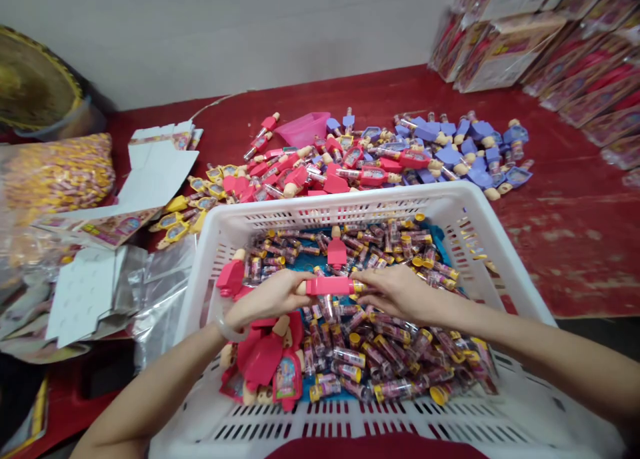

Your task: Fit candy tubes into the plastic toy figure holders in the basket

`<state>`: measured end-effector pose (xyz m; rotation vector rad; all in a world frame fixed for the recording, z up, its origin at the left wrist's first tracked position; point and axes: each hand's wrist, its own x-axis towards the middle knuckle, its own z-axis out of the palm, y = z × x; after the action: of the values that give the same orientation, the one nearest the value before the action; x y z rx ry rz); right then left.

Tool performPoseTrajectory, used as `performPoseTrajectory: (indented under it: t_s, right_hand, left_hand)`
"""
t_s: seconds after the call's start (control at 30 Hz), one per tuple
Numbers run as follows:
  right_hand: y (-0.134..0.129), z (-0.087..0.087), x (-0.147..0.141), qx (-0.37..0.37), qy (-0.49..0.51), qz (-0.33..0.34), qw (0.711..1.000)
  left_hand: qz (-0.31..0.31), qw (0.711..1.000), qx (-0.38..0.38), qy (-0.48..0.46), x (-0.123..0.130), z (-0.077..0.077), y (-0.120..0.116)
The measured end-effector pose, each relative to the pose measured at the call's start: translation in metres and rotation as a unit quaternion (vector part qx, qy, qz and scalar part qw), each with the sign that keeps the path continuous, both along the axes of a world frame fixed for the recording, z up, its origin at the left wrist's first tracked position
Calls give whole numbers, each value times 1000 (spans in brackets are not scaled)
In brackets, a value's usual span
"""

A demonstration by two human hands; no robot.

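Pink toy [330,285]: held level over white slotted basket [506,252]; smooth, boxy plastic;
Left grip [274,293]: closed on its beige knob [301,288];
Right grip [400,293]: pinching yellow-capped tube [358,286] opposite;
Loose tubes [349,357]: heaped in basket; clear, cylindrical, printed too small to read;
Tabletop [580,235]: scuffed red

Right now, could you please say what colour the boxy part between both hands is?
The boxy part is pinkish red, shown best in the head view.
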<state>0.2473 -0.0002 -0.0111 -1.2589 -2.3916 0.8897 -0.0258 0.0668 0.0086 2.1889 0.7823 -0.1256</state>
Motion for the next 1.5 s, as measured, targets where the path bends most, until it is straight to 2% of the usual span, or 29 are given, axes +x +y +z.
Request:
performPoseTrajectory:
  t_s: [0.03, 0.1, 0.17, 0.23, 0.3, 0.37, 0.4, 0.43, 0.47, 0.53, 0.6, 0.67, 0.7, 0.77, 0.83, 0.87, 0.9, 0.97, 1.03, 1.07, 1.1, 1.13, 1.17, 1.23, 1.27, 1.33, 1.4, 1.43, 1.5]
  right_hand:
    - [-1, 0, -1, -101, 31, 16, 994]
    - [-2, 3, -4, -265, 76, 54, 960]
    - [-2, 6, -7, -269, 76, 54, 959]
    - [0, 5, -9, -165, 45, 12, 985]
    - [1, 1, -8, -28, -9, -15, 999]
    - [-1, -6, -8, 88, -59, 0, 994]
    - [-3, -8, -8, 129, -78, 9, 989]
    - [-5, -10, -8, 137, -86, 13, 987]
    - [-8, -10, -8, 102, -77, 13, 992]
    - [-11, -8, -10, -62, -23, 25, 998]
    - [-12, -4, -13, -247, 40, 59, 966]
    - [-11, -2, -14, -318, 64, 78, 943]
    - [-9, -2, -15, -290, 49, 67, 953]
    - [-7, -5, -15, -142, -22, 21, 989]
    - [-5, -10, -14, 8, -114, -28, 993]
    - [-6, -12, -14, 37, -146, -51, 987]
    - [-7, -14, -14, 22, -154, -63, 986]
    - [-11, -15, -15, -127, -92, -42, 987]
    - [-15, -16, -18, -332, 21, 29, 943]
    - [-17, -16, -19, -404, 62, 67, 910]
    - [-19, -17, -21, -435, 77, 85, 893]
    - [-19, -18, -21, -415, 65, 74, 905]
    - [-18, -19, -22, -347, 30, 44, 936]
    - [-14, -21, -20, -117, -78, -20, 990]
    - [-11, -20, -17, 6, -130, -39, 991]
    - [-5, -17, -12, 190, -198, -33, 961]
    - [0, -9, -9, 278, -220, -17, 935]
    - [1, -5, -8, 288, -223, -18, 931]
    - [2, 2, -7, 235, -224, -41, 945]
  left_hand:
    - [12, 995, 97, -21, 1, -4, -2]
    - [22, 959, 279, -55, 0, -8, -5]
    - [31, 931, 359, -49, -1, -6, -4]
    - [44, 953, 299, -5, -2, 0, -1]
    - [25, 991, 121, 44, -1, 5, 0]
    - [-22, 996, -58, 71, 1, 6, -1]
    - [-40, 991, -97, 80, 2, 5, -2]
    - [-45, 991, -89, 87, 3, 2, -4]
    - [-41, 994, -41, 94, 4, 0, -7]
    - [-29, 988, 112, 98, 5, -7, -11]
    - [-24, 966, 241, 85, 6, -12, -14]
    - [-30, 951, 298, 81, 6, -13, -14]
    - [-29, 948, 305, 87, 6, -12, -14]
    - [-25, 950, 292, 106, 7, -10, -14]
    - [-16, 953, 277, 119, 7, -8, -16]
    - [-14, 954, 273, 122, 8, -7, -17]
    - [-11, 952, 281, 119, 8, -7, -18]
    - [-4, 935, 343, 90, 8, -6, -21]
    - [-5, 899, 437, 35, 8, -5, -21]
    - [-8, 880, 474, 11, 7, -5, -21]
    - [-8, 870, 493, 0, 7, -4, -21]
    - [-5, 875, 484, 7, 7, -4, -21]
    - [0, 892, 452, 25, 6, -4, -20]
    - [3, 942, 327, 69, 6, -3, -20]
    - [-2, 965, 249, 80, 6, -3, -20]
    - [-14, 992, 101, 68, 5, -1, -20]
    - [-11, 1000, -1, 26, 6, 3, -19]
    - [-6, 1000, -30, 3, 7, 5, -18]
    - [-4, 999, -14, -34, 8, 5, -19]
